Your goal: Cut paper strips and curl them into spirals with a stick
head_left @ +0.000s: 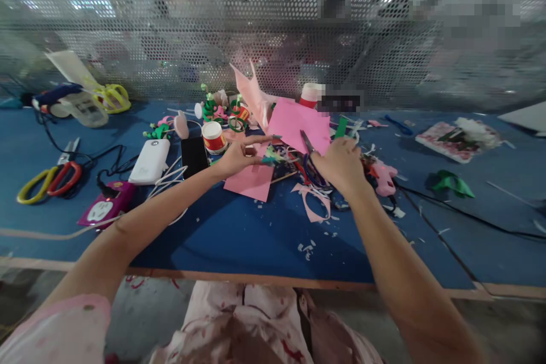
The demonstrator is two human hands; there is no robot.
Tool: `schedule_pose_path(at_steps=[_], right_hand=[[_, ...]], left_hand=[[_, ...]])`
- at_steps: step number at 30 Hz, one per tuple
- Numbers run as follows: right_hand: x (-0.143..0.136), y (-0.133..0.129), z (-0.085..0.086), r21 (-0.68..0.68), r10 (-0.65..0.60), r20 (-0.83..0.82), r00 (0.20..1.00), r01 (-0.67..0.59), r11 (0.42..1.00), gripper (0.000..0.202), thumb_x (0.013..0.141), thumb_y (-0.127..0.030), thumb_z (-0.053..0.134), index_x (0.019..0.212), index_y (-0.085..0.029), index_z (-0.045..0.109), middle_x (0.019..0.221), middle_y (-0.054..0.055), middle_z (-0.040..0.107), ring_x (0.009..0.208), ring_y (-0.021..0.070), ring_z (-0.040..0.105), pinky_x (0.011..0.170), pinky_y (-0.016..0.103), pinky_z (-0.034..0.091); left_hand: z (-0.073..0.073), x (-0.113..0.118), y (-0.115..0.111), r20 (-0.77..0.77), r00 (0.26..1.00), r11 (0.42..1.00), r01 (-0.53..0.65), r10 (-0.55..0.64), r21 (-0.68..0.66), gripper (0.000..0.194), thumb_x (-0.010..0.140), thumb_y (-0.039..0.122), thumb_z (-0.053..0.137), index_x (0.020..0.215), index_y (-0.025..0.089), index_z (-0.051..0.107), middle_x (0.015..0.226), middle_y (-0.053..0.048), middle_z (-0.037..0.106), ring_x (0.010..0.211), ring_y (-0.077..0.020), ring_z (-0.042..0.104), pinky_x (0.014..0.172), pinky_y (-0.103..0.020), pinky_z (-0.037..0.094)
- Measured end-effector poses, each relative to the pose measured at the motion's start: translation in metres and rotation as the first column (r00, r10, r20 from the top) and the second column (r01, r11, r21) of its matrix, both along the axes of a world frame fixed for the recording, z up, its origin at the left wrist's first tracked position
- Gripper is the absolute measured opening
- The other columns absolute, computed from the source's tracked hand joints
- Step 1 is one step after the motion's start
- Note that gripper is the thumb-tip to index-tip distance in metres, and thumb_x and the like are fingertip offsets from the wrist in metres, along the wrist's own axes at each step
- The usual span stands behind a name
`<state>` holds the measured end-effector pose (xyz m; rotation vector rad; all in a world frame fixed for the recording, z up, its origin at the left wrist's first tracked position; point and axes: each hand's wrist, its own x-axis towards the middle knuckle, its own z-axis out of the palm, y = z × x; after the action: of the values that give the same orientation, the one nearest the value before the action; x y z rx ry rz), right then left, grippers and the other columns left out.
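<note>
My right hand (342, 162) is wrapped round a pair of scissors (307, 143). Their dark blades point up and left over a bright pink sheet of paper (294, 120), and a blue handle loop shows below the hand. Left of the sheet is my left hand (239, 154), its fingers stretched out and apart. One fingertip reaches the sheet's lower left corner; whether it presses on it I cannot tell. A paler pink paper (251, 183) lies under that hand. Green and white scraps (276, 153) sit between the two hands, and a cut pink offcut (314, 205) lies nearer me.
At left are a white power bank (150, 162), black phone (194, 157), purple power strip (106, 205) and red-and-yellow-handled scissors (51, 179). A red-and-white tub (214, 137) stands behind my left hand. A pink glue gun (384, 177) trails its cord rightward. Perforated metal mesh (191, 40) backs the table.
</note>
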<state>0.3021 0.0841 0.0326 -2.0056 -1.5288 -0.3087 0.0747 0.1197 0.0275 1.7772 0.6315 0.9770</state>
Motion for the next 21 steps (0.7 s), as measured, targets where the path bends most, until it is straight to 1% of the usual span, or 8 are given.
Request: schedule_pose_path(at_steps=[1, 2, 4, 6, 9, 14, 18, 21], right_hand=[[0.006, 0.000, 0.001, -0.135, -0.028, 0.033, 0.999, 0.032, 0.990, 0.037, 0.058, -0.035, 0.067, 0.077, -0.005, 0.058, 0.086, 0.024, 0.058, 0.086, 0.0342, 0.053, 0.070, 0.043, 0.040], [0.012, -0.001, 0.002, -0.262, -0.004, 0.053, 0.999, 0.018, 0.965, 0.031, 0.055, -0.033, 0.068, 0.070, -0.008, 0.057, 0.079, 0.021, 0.059, 0.082, 0.0331, 0.055, 0.067, 0.041, 0.040], [0.020, -0.003, 0.007, -0.502, 0.081, 0.030, 0.996, -0.055, 0.863, 0.019, 0.057, -0.027, 0.066, 0.057, -0.014, 0.052, 0.064, 0.013, 0.058, 0.070, 0.0274, 0.056, 0.061, 0.035, 0.039], [0.024, -0.005, 0.013, -0.616, 0.138, -0.078, 0.987, -0.157, 0.772, 0.021, 0.064, -0.022, 0.059, 0.048, -0.018, 0.045, 0.050, 0.005, 0.050, 0.056, 0.0194, 0.053, 0.054, 0.029, 0.036], [0.027, -0.010, 0.019, -0.627, 0.115, -0.268, 0.957, -0.264, 0.733, 0.030, 0.072, -0.022, 0.051, 0.044, -0.019, 0.039, 0.039, -0.002, 0.038, 0.042, 0.0119, 0.042, 0.047, 0.025, 0.030], [0.030, -0.010, 0.014, -0.593, 0.094, -0.435, 0.896, -0.363, 0.719, 0.029, 0.069, -0.027, 0.057, 0.046, -0.018, 0.043, 0.039, -0.005, 0.038, 0.038, 0.0080, 0.034, 0.042, 0.023, 0.023], [0.031, -0.006, 0.008, -0.572, 0.047, -0.420, 0.906, -0.305, 0.762, 0.029, 0.065, -0.022, 0.059, 0.041, -0.018, 0.042, 0.037, -0.005, 0.037, 0.037, 0.0085, 0.034, 0.041, 0.024, 0.021], [0.032, -0.005, 0.011, -0.533, 0.018, -0.366, 0.930, -0.226, 0.815, 0.034, 0.067, -0.021, 0.056, 0.037, -0.019, 0.039, 0.035, -0.004, 0.035, 0.038, 0.0103, 0.036, 0.043, 0.025, 0.022]], left_hand=[[0.002, -0.002, 0.002, 0.028, 1.000, 1.000, -0.009, 0.009, 0.009, 0.053, 0.063, 0.016, 0.066, 0.114, 0.022, 0.056, 0.126, -0.009, 0.051, 0.062, -0.0034, 0.052, 0.056, -0.019, 0.048], [0.005, -0.003, 0.004, 0.052, 0.999, 1.000, -0.007, 0.006, 0.011, 0.055, 0.064, 0.016, 0.065, 0.117, 0.024, 0.054, 0.129, -0.009, 0.048, 0.063, -0.0034, 0.054, 0.058, -0.020, 0.049], [0.012, -0.006, 0.005, 0.086, 0.996, 1.000, 0.021, -0.021, 0.004, 0.060, 0.066, 0.016, 0.065, 0.122, 0.026, 0.049, 0.134, -0.009, 0.043, 0.068, -0.0054, 0.059, 0.064, -0.022, 0.052], [0.020, -0.009, 0.005, 0.097, 0.993, 0.998, 0.061, -0.061, -0.005, 0.064, 0.066, 0.017, 0.065, 0.126, 0.027, 0.043, 0.136, -0.009, 0.039, 0.078, -0.0102, 0.063, 0.070, -0.024, 0.053], [0.030, -0.013, 0.005, 0.095, 0.992, 0.997, 0.079, -0.080, 0.012, 0.069, 0.067, 0.016, 0.065, 0.130, 0.027, 0.038, 0.139, -0.009, 0.034, 0.088, -0.0171, 0.064, 0.069, -0.024, 0.054], [0.037, -0.018, 0.007, 0.102, 0.994, 0.992, 0.025, -0.038, 0.123, 0.079, 0.063, 0.012, 0.067, 0.131, 0.036, 0.033, 0.147, -0.006, 0.014, 0.090, -0.0226, 0.064, 0.065, -0.026, 0.055], [0.041, -0.020, 0.007, 0.103, 0.994, 0.981, 0.024, -0.045, 0.191, 0.082, 0.062, 0.012, 0.069, 0.130, 0.041, 0.032, 0.149, -0.003, 0.002, 0.094, -0.0276, 0.062, 0.071, -0.036, 0.055], [0.044, -0.020, 0.005, 0.116, 0.991, 0.979, 0.048, -0.072, 0.199, 0.083, 0.061, 0.012, 0.069, 0.130, 0.040, 0.033, 0.149, -0.003, 0.000, 0.103, -0.0323, 0.057, 0.078, -0.042, 0.052]])
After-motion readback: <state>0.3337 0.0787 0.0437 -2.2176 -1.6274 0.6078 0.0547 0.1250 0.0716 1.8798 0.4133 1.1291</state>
